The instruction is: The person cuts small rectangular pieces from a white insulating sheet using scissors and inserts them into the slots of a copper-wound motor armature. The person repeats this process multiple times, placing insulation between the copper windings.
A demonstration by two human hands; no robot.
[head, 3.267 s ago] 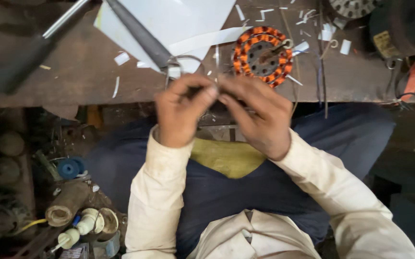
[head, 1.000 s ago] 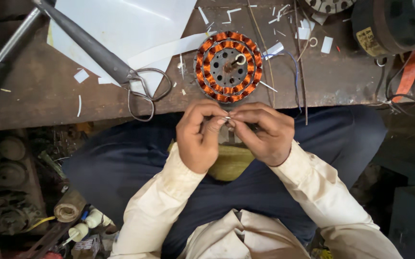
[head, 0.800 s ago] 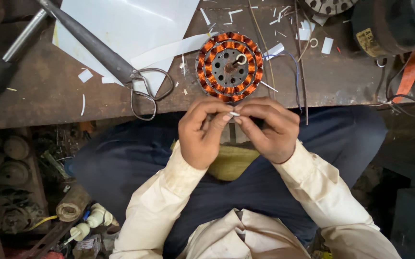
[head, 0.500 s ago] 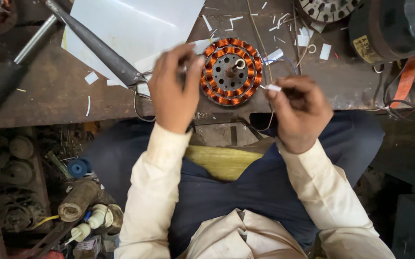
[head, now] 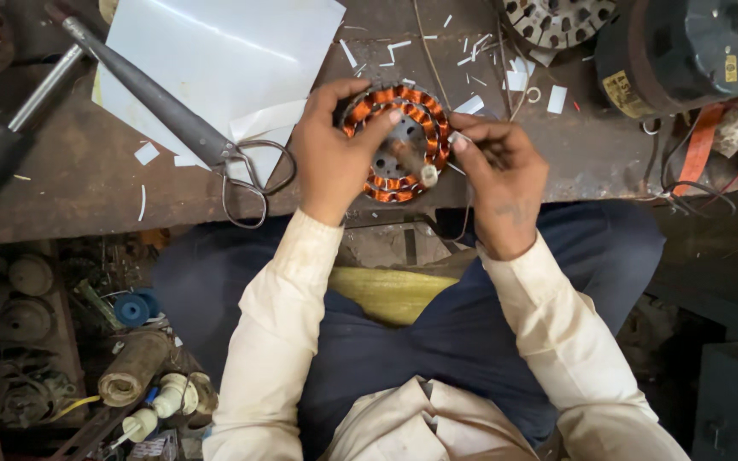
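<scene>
Near the upper middle of the frame, the left hand (head: 335,154) lies over the left side of a round motor part wound with copper coils (head: 399,141), thumb at the near rim and fingers curled over the far rim, so its grip is on the part itself. The right hand (head: 501,183) sits just beside the part's right edge, thumb and forefinger pinched narrow on a small white strip (head: 458,138) that touches the coils. The coil part rests on the rusty worktop (head: 70,192), close to its near edge.

Left of the hands lie long metal shears (head: 177,119), their loop handles almost touching the left wrist and their blades running toward the upper left corner over a large white sheet (head: 224,51). White paper scraps (head: 514,77) are scattered across the worktop above and right of the coils.

At the upper right stands a dark round motor housing (head: 693,51) with a small yellow rectangular label (head: 623,88) on its side; an orange strap (head: 697,145) hangs below it. A second round slotted metal part (head: 557,17) is cut off by the top edge.

Below the worktop, at lower left, a blue spool (head: 132,309) and a brown roll (head: 134,369) lie among dark clutter on the floor.
</scene>
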